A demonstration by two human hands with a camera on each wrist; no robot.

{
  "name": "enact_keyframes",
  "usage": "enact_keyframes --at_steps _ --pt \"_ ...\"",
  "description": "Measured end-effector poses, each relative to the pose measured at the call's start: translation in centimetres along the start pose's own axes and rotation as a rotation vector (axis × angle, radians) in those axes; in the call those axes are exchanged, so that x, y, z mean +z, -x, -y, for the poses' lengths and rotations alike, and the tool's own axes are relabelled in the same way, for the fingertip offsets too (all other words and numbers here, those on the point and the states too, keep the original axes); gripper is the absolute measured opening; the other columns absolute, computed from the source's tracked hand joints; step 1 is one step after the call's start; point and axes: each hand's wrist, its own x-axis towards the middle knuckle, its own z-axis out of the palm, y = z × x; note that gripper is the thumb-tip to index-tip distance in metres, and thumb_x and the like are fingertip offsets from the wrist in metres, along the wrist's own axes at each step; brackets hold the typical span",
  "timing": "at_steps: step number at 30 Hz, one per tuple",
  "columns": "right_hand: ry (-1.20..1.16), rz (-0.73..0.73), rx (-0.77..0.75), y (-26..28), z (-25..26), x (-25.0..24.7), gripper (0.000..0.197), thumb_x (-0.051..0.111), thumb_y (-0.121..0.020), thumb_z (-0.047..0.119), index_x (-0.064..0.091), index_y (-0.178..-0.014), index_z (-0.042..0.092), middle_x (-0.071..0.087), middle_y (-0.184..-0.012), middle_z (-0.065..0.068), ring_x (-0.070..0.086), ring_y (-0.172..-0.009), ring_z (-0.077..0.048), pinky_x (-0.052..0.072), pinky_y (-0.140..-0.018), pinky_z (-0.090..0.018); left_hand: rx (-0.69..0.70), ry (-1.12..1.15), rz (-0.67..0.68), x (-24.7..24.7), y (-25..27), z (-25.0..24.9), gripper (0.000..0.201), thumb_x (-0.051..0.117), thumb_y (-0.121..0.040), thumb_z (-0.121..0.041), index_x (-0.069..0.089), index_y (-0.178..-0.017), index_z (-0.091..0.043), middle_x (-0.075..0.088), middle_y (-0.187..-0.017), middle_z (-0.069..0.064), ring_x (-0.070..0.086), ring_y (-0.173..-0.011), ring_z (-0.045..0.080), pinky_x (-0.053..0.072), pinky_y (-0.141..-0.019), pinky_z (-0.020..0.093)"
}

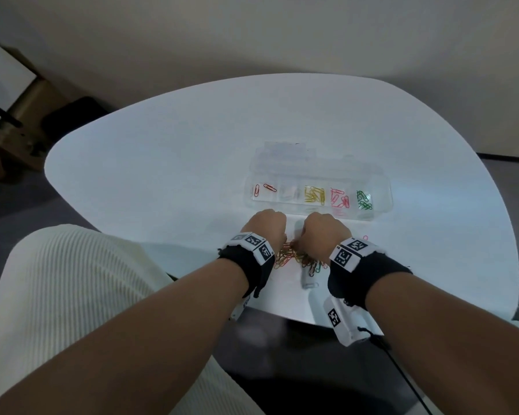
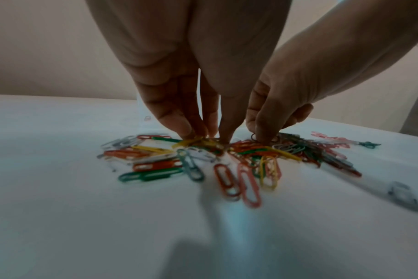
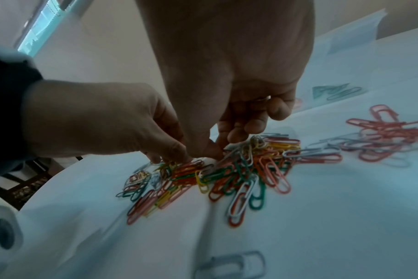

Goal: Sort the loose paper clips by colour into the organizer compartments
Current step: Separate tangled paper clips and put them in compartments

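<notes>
A heap of mixed-colour paper clips (image 1: 294,259) (image 2: 203,160) (image 3: 229,173) lies on the white table near its front edge. Both hands are bent down into it, side by side. My left hand (image 1: 265,227) (image 2: 208,136) pinches at a yellow clip (image 2: 189,142) on top of the heap. My right hand (image 1: 319,230) (image 3: 218,148) pinches a clip between thumb and forefinger; its colour is unclear. Just beyond the hands lies the clear organizer (image 1: 381,187), with red, pale, yellow, pink and green clips in separate compartments.
The organizer's clear lid (image 1: 285,157) lies open behind it. A loose bunch of pink and grey clips (image 3: 384,132) sits right of the heap. A lone pale clip (image 1: 309,283) (image 2: 403,196) lies nearer the table's front edge (image 1: 282,314).
</notes>
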Motion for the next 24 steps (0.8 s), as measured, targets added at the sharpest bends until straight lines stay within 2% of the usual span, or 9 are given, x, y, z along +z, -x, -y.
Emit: enact_keyframes --at_steps 5,8,10,12,14,16,19,22,24 --pt "-0.115 -0.063 -0.046 1.0 -0.7 -0.3 0.02 0.069 -0.076 0.035 0.065 -0.076 0.016 0.064 -0.074 0.002 0.063 -0.07 -0.016 0.053 -0.063 -0.029 0.003 -0.044 0.041 -0.3 0.0 -0.7 0.018 0.059 -0.085 -0.011 0.062 -0.103 -0.01 0.064 -0.105 0.011 0.062 -0.094 0.028 0.051 -0.078 0.033" --pt "-0.448 -0.183 -0.043 2.4 -2.6 -0.7 0.011 0.069 -0.076 0.023 0.063 -0.071 0.015 0.065 -0.069 0.004 0.06 -0.063 -0.011 0.048 -0.057 -0.025 0.002 -0.007 0.022 -0.4 0.1 -0.6 0.017 0.056 -0.087 -0.014 0.064 -0.101 -0.01 0.064 -0.104 0.009 0.062 -0.094 0.026 0.05 -0.076 0.032" --pt "-0.695 -0.211 -0.007 3.3 -4.4 -1.1 0.007 0.068 -0.078 0.013 0.065 -0.072 0.01 0.068 -0.067 -0.004 0.059 -0.056 -0.011 0.047 -0.055 -0.024 0.011 0.032 0.001 -0.7 0.0 -0.6 0.022 0.053 -0.088 -0.014 0.067 -0.104 -0.013 0.066 -0.108 0.005 0.061 -0.096 0.023 0.047 -0.075 0.029" --pt "-1.014 -0.161 0.039 4.1 -6.4 -1.4 0.004 0.067 -0.08 0.0 0.066 -0.084 0.001 0.069 -0.07 -0.017 0.06 -0.053 -0.015 0.049 -0.053 -0.024 0.029 0.093 -0.013 -1.0 0.0 -0.7 0.029 0.05 -0.09 -0.015 0.067 -0.113 -0.018 0.063 -0.118 0.001 0.059 -0.107 0.022 0.047 -0.084 0.03" --pt "-1.267 -0.089 0.095 4.6 -8.1 -1.3 0.018 0.066 -0.082 -0.006 0.065 -0.1 -0.002 0.069 -0.075 -0.02 0.061 -0.056 -0.02 0.052 -0.053 -0.024 0.046 0.191 -0.045 -1.3 0.0 -1.0 0.031 0.049 -0.093 -0.015 0.067 -0.117 -0.02 0.063 -0.123 -0.001 0.057 -0.113 0.02 0.045 -0.092 0.028" --pt "-1.41 -0.023 0.128 4.9 -9.1 -1.0 0.024 0.064 -0.086 -0.006 0.065 -0.109 -0.002 0.071 -0.082 -0.017 0.066 -0.063 -0.022 0.056 -0.059 -0.024 0.028 0.336 -0.098 -1.6 0.0 -1.3 0.026 0.054 -0.093 -0.016 0.072 -0.111 -0.019 0.069 -0.114 -0.002 0.062 -0.105 0.016 0.045 -0.086 0.021" --pt "-1.547 0.07 0.155 5.1 -9.9 -0.4 0.021 0.059 -0.09 -0.007 0.064 -0.111 -0.006 0.07 -0.086 -0.017 0.07 -0.068 -0.022 0.058 -0.062 -0.023 -0.04 0.625 -0.123 -1.9 0.5 -1.8 0.017 0.062 -0.089 -0.012 0.075 -0.1 -0.015 0.073 -0.091 -0.001 0.066 -0.075 0.004 0.048 -0.067 0.009" --pt "-1.58 0.151 0.182 5.2 -9.8 -0.2 0.017 0.057 -0.091 -0.008 0.065 -0.106 -0.005 0.07 -0.086 -0.019 0.07 -0.072 -0.024 0.059 -0.062 -0.024 -0.105 0.893 -0.052 -2.0 1.4 -2.4 0.015 0.061 -0.088 -0.004 0.074 -0.091 -0.01 0.073 -0.082 0.005 0.072 -0.072 0.013 0.058 -0.07 0.021" --pt "-1.562 0.176 0.198 5.3 -9.4 -0.1 0.012 0.055 -0.092 -0.004 0.067 -0.096 -0.003 0.069 -0.081 -0.016 0.068 -0.065 -0.022 0.058 -0.059 -0.025 -0.121 0.964 -0.002 -2.2 1.9 -2.8 0.017 0.056 -0.089 -0.002 0.07 -0.081 -0.009 0.069 -0.073 0.008 0.074 -0.073 0.02 0.057 -0.066 0.029"
